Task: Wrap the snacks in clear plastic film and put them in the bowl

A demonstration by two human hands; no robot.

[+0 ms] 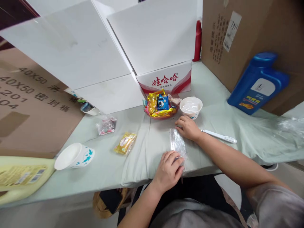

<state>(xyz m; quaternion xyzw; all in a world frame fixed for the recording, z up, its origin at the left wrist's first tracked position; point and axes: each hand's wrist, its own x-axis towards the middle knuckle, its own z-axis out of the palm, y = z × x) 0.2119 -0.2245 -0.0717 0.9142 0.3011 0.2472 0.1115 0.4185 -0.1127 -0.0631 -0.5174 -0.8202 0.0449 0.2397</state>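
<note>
A clear plastic bag lies flat on the pale green tablecloth in front of me. My left hand presses on its near end, fingers curled over the plastic. My right hand rests on its far end, fingers bent down onto it. Just beyond my right hand stand a white paper bowl and a red dish of wrapped snacks. A white pen-like stick lies right of my right wrist.
A yellow snack packet, a small clear packet and a tipped paper bowl lie to the left. An open white carton stands behind, cardboard boxes at both sides, a blue jug right, a yellow jug left.
</note>
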